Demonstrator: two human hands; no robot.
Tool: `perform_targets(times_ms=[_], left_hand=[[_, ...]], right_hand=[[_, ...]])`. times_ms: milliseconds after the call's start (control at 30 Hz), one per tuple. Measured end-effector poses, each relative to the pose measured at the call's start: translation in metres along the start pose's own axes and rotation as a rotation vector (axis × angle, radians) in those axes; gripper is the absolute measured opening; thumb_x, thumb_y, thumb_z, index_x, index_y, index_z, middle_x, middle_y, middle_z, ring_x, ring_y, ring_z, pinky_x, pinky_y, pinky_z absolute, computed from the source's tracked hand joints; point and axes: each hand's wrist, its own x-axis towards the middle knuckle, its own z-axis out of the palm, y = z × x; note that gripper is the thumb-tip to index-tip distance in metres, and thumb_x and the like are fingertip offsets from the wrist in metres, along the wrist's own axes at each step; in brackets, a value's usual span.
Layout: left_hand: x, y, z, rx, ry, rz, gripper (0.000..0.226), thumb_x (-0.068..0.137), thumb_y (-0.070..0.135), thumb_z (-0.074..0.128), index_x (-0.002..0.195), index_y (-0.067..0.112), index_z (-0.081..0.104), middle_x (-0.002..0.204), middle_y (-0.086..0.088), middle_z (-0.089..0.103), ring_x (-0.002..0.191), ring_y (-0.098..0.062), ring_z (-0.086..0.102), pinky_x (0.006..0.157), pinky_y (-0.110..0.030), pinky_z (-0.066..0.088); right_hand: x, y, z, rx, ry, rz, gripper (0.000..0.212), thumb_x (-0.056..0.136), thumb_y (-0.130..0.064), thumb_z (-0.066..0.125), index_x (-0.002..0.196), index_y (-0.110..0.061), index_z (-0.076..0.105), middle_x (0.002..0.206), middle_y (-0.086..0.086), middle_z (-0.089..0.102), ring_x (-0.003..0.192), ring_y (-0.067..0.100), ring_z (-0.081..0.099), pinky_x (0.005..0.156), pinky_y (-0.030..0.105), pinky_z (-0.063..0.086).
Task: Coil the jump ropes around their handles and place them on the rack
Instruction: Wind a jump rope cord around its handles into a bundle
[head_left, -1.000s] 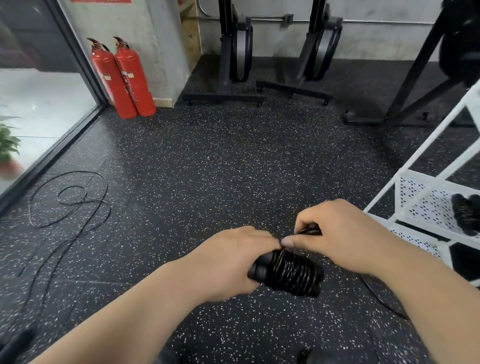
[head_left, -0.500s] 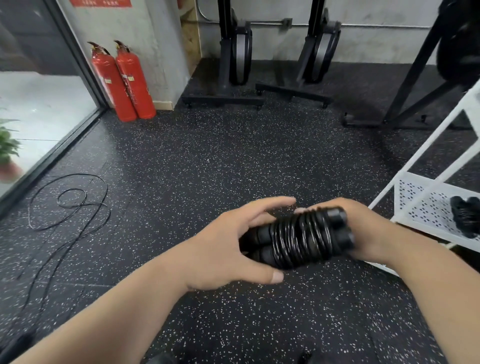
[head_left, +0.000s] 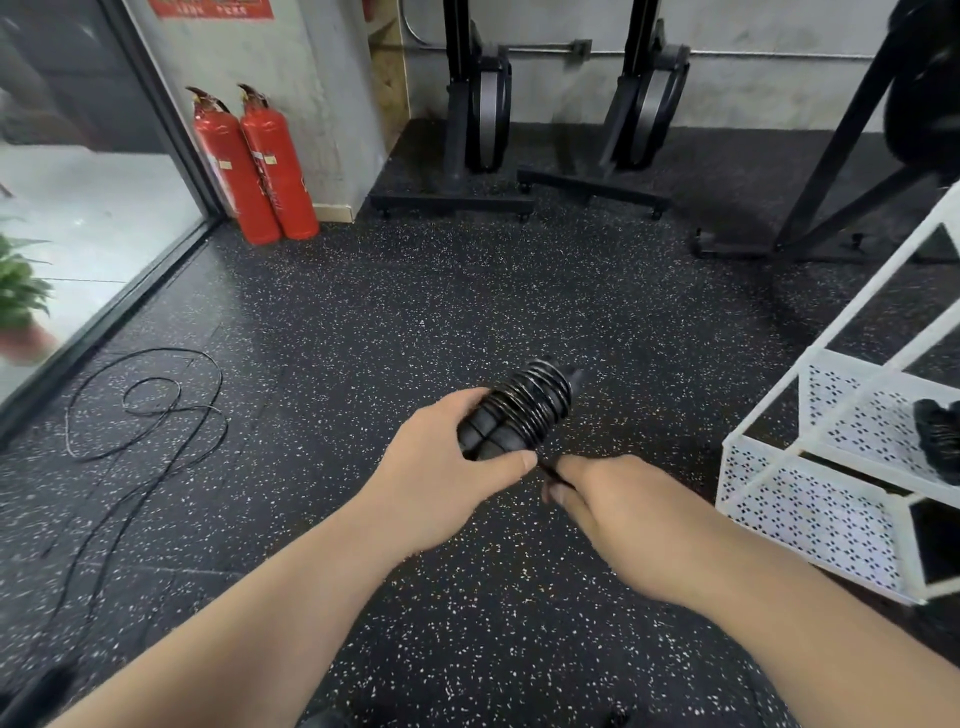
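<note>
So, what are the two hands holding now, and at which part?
The left hand grips the coiled jump rope at the near end of its handles. The right hand pinches the loose rope end beside that.

A gym's training floor: black rubber flooring flecked with white runs to the far wall, where two black exercise machines stand upright. A dark steel frame rises at far right. A white perforated rack at near right holds a coiled jump rope. Another jump rope lies loose at left, near a glass wall and two red fire extinguishers.
</note>
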Motion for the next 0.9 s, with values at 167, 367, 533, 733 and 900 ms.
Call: perform_targets(times_ms=[167, 367, 533, 733, 900], left_hand=[[0.004, -0.016, 0.004, 0.26, -0.041, -0.04, 0.043, 0.082, 0.046, 0.087, 0.117, 0.039, 0.062, 0.093, 0.016, 0.073, 0.08, 0.002, 0.066, 0.071, -0.019, 0.053], [0.011, -0.029, 0.005, 0.351, -0.114, -0.085, 0.038, 0.082, 0.045, 0.084, 0.112, 0.032, 0.065, 0.089, 0.012, 0.071, 0.07, -0.001, 0.062, 0.061, -0.02, 0.046], [0.017, -0.035, 0.002, 0.351, -0.157, -0.117, 0.037, 0.086, 0.047, 0.085, 0.111, 0.03, 0.063, 0.089, 0.012, 0.068, 0.071, -0.004, 0.059, 0.061, -0.021, 0.044], [0.022, -0.042, 0.003, 0.374, -0.182, -0.195, 0.04, 0.083, 0.05, 0.087, 0.1, 0.022, 0.064, 0.079, 0.008, 0.061, 0.063, -0.01, 0.054, 0.06, -0.029, 0.045], [0.017, -0.037, 0.005, 0.379, -0.212, -0.229, 0.042, 0.073, 0.051, 0.094, 0.098, 0.027, 0.07, 0.084, 0.005, 0.072, 0.062, -0.012, 0.059, 0.058, -0.027, 0.049]], right_hand=[[-0.009, -0.008, -0.002, -0.108, -0.028, 0.007, 0.028, 0.113, -0.048, 0.035, 0.113, -0.031, 0.058, 0.09, -0.008, 0.061, 0.081, 0.018, 0.062, 0.072, 0.04, 0.052], [-0.016, -0.012, -0.008, -0.162, 0.007, -0.015, 0.031, 0.113, -0.049, 0.033, 0.103, -0.033, 0.058, 0.084, -0.011, 0.061, 0.075, 0.012, 0.06, 0.066, 0.037, 0.05], [-0.02, -0.02, -0.009, -0.261, -0.002, -0.051, 0.027, 0.114, -0.045, 0.031, 0.105, -0.032, 0.053, 0.082, -0.01, 0.055, 0.071, 0.015, 0.054, 0.062, 0.038, 0.039], [-0.024, -0.022, -0.003, -0.318, 0.023, -0.062, 0.019, 0.115, -0.041, 0.035, 0.1, -0.033, 0.043, 0.076, -0.01, 0.048, 0.067, 0.016, 0.054, 0.051, 0.033, 0.031], [-0.028, -0.019, -0.006, -0.349, 0.081, -0.092, 0.027, 0.114, -0.046, 0.031, 0.104, -0.034, 0.053, 0.093, -0.011, 0.062, 0.079, 0.015, 0.062, 0.064, 0.035, 0.047]])
